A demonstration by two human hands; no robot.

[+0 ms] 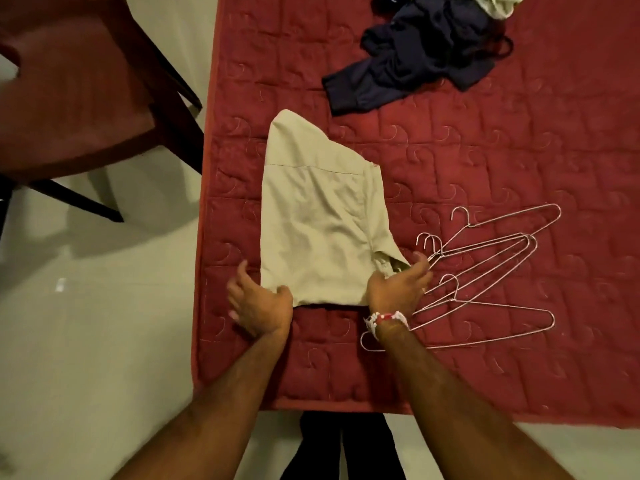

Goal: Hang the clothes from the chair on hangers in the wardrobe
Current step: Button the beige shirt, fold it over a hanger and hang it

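Note:
A beige garment (318,216) lies folded flat on the red quilted bed (485,161). My left hand (258,303) sits at its near left corner, thumb on the hem and fingers spread on the quilt. At the near right corner my right hand (398,285) cups the edge with relaxed fingers by the sleeve cuff. Several wire hangers (491,268) lie in a loose pile just right of that hand. A dark navy garment (426,53) is crumpled at the far side of the bed, with a pale garment (498,5) behind it.
A wooden chair with a red seat (76,95) stands on the pale floor (104,323) left of the bed. The bed's near edge runs just in front of my legs (343,448).

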